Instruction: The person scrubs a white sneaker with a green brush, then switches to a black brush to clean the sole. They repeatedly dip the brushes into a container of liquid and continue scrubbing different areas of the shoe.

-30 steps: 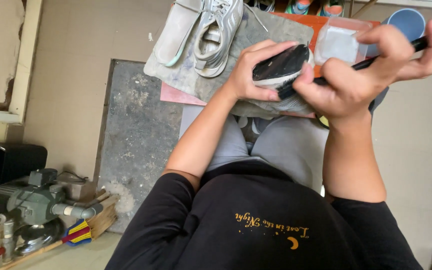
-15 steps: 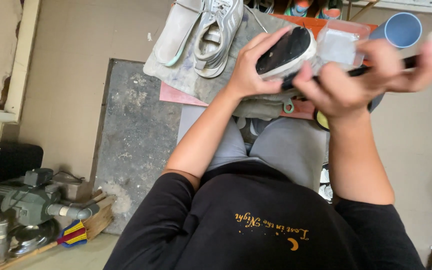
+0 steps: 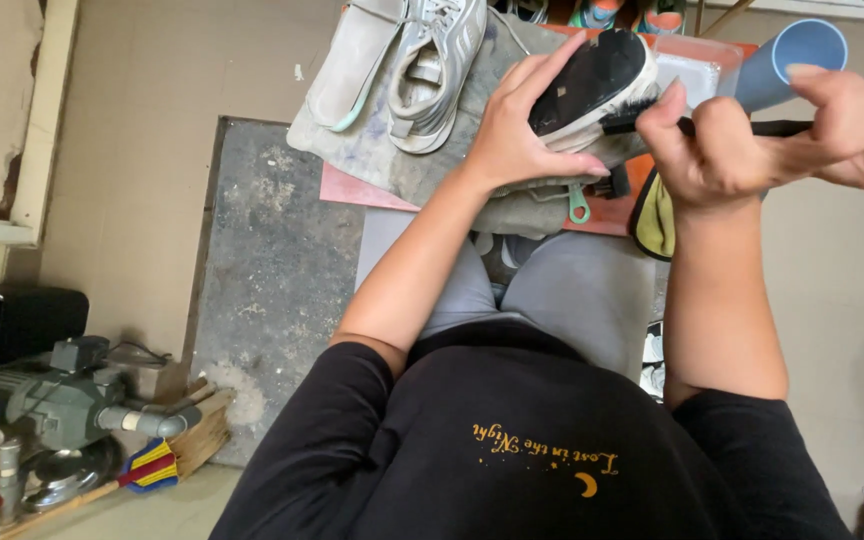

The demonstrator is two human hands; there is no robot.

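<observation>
Shoe (image 3: 592,85): light, stiff along the dark sole, softer at the upper; best held around the midsection, sole up (as now). Gripped by left hand (image 3: 512,140), raised over the grey cloth (image 3: 372,150) beside a worn sneaker pair (image 3: 402,60). Right hand (image 3: 742,140) closed around a black-handled brush (image 3: 782,128), bristles touching the sole edge. Compared with half a second ago: shoe tilted further toward the camera, brush hand lower, blue cup (image 3: 787,60) now more exposed.
</observation>
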